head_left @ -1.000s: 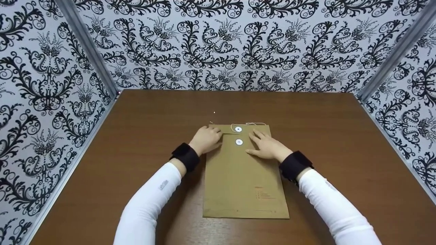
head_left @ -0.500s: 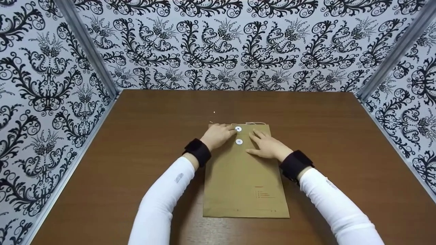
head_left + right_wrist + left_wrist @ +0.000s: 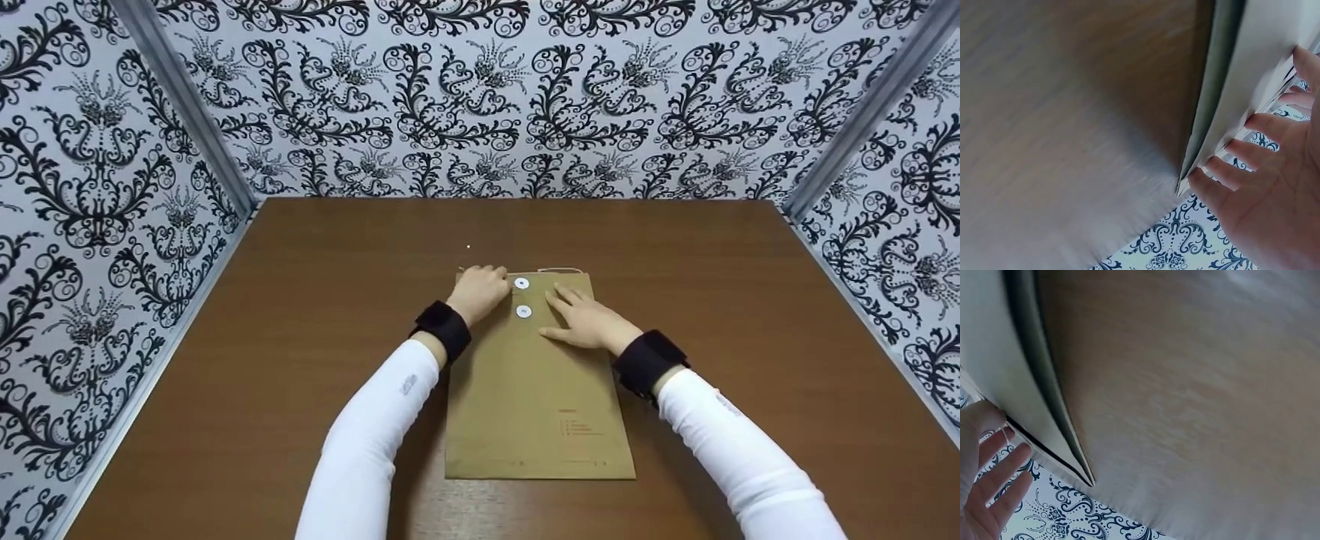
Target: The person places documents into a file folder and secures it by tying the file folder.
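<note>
A brown paper string-tie envelope point(image 3: 525, 390) lies on the table with its flap end away from me. Two white paper buttons, an upper one point(image 3: 521, 283) on the flap and a lower one point(image 3: 523, 311), line up near the top. My left hand point(image 3: 480, 292) is at the top left corner, fingers bent. In the left wrist view its thumb and index finger pinch a thin white string point(image 3: 1005, 435) by the flap edge. More string point(image 3: 561, 269) lies along the top edge. My right hand point(image 3: 589, 322) rests on the upper right, fingers spread and straight.
The brown wooden table point(image 3: 337, 247) extends around the envelope. Patterned black-and-white panels point(image 3: 480, 97) stand behind it and at both sides, with grey metal posts point(image 3: 184, 105) at the corners. A tiny white speck point(image 3: 469, 246) shows beyond the envelope.
My left hand has moved right along the flap, then back a little, its fingers now more bent. The string loop no longer shows at the upper button. My right hand has stayed put.
</note>
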`<move>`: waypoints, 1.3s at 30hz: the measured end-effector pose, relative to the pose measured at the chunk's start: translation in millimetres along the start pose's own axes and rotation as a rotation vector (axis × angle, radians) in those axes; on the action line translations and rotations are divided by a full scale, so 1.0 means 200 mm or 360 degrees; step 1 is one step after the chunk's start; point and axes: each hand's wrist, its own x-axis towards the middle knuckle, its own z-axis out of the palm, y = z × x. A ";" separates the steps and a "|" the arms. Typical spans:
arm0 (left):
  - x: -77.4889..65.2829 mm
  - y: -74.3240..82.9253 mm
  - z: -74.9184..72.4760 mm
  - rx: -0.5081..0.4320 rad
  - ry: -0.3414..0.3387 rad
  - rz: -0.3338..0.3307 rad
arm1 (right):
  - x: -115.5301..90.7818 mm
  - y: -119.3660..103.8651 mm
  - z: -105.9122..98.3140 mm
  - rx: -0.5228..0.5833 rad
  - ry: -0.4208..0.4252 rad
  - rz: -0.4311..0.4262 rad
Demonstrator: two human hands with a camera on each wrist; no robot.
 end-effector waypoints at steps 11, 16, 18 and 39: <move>0.01 0.00 -0.01 0.0087 -0.0005 -0.0011 | 0.01 0.00 -0.01 0.0040 -0.0014 -0.0005; 0.01 -0.01 0.00 0.0139 0.0078 0.0037 | 0.01 -0.01 -0.01 0.0027 -0.0009 -0.0005; 0.01 -0.01 0.00 0.0157 0.0107 0.0068 | 0.01 -0.01 -0.01 0.0029 -0.0010 -0.0002; -0.16 -0.09 -0.01 0.0221 0.0225 0.0273 | 0.00 0.00 0.00 0.0042 -0.0028 0.0045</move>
